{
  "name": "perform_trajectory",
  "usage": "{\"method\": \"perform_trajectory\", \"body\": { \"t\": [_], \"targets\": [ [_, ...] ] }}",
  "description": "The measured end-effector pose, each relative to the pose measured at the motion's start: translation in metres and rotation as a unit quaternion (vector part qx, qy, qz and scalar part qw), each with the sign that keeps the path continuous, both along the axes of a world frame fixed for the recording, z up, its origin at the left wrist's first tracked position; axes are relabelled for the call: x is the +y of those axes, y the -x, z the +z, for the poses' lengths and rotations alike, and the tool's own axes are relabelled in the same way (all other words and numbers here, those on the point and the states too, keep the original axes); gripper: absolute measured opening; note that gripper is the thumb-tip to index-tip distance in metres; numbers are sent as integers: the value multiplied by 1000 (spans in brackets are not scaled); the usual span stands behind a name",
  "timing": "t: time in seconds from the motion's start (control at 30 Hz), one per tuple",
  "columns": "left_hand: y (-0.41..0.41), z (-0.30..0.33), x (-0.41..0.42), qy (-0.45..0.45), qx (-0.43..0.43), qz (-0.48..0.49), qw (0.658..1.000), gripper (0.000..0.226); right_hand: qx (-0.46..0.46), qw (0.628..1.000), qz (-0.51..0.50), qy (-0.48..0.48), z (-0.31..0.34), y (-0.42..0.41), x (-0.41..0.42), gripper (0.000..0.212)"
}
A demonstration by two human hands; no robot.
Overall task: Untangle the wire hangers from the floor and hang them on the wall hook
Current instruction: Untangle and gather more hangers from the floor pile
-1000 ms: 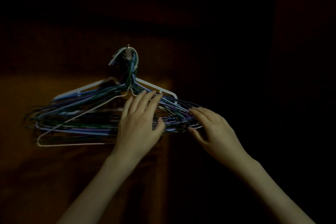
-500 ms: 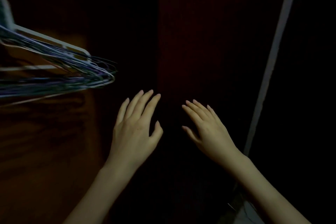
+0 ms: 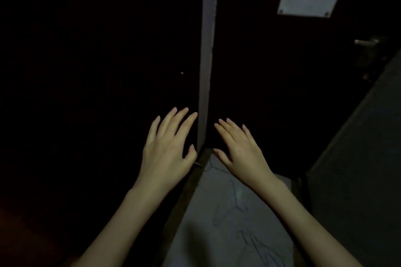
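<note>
Left hand (image 3: 167,154) and right hand (image 3: 240,151), frame centre, fingers released, holding nothing. Wire hangers (image 3: 256,243) lay faintly visible on floor (image 3: 195,234), lower centre. Hook out of view. Judged step: fetching more; next, reach down and grip one.

Thin, dark wire hangers (image 3: 235,199) lie flat on the pale grey floor (image 3: 195,240), low in the view at about 6 o'clock. In the dim light they show only as faint outlines. One, toward the 12 o'clock end of the pale strip, shows a curved hook and sloping shoulders. More wire lines lie toward 5 o'clock, close to the bottom edge. Their number, and whether they are tangled together, cannot be told.
</note>
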State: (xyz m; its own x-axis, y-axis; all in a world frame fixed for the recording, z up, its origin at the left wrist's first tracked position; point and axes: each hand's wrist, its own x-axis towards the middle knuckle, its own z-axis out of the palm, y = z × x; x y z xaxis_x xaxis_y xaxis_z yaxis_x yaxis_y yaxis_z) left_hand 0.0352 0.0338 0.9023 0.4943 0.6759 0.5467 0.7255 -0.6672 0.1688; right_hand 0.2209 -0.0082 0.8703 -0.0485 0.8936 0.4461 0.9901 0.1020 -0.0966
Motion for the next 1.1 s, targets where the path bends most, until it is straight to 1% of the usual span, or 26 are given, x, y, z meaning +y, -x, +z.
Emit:
{"method": "perform_trajectory", "body": {
  "t": [0.2,0.3,0.43,0.67,0.83,0.9,1.0,1.1],
  "targets": [
    [-69,-67,3,46,34,-92,994,62,37,993,-89,67,-67,-59,-40,59],
    [-97,-107,14,69,53,-137,987,65,67,985,-135,90,-106,-78,-50,59],
    [-131,-171,31,93,85,-202,971,67,116,964,-210,118,-169,-95,-56,66],
    [-161,-300,43,133,102,-272,947,62,179,920,-295,185,-302,-108,-72,65],
    [-179,-424,38,139,126,-320,929,64,191,893,-329,240,-423,-116,-94,57],
    [-186,-485,34,134,126,-340,922,65,195,884,-337,259,-480,-119,-101,58],
    [-198,-582,28,160,122,-342,918,72,192,877,-349,268,-570,-125,-109,58],
    [-209,-669,27,162,127,-357,911,71,200,866,-360,283,-658,-129,-114,58]
  ]
}}
